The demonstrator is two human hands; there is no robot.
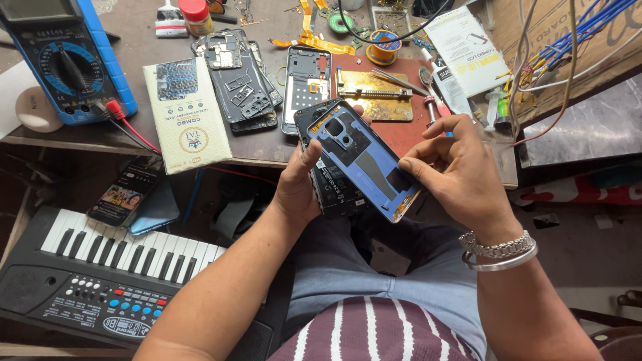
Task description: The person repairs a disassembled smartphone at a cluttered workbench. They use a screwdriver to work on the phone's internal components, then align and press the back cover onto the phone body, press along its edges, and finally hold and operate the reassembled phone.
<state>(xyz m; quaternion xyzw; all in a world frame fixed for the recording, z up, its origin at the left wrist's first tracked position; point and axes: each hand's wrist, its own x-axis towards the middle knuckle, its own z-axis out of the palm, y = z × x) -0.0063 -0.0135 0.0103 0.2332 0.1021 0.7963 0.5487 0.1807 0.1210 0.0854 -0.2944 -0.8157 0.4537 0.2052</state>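
Both hands' grip on blue back cover (pixel 364 157) over phone (pixel 334 184)

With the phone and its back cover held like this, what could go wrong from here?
1. Both hands, left hand and right hand, hold the opened phone and blue back cover over the lap, off the workbench; a slip would likely drop them to the floor.
2. The cover's inner side faces up, partly lifted off; twisting it might bend it.
3. A cream box overhangs the bench edge and may get knocked off.
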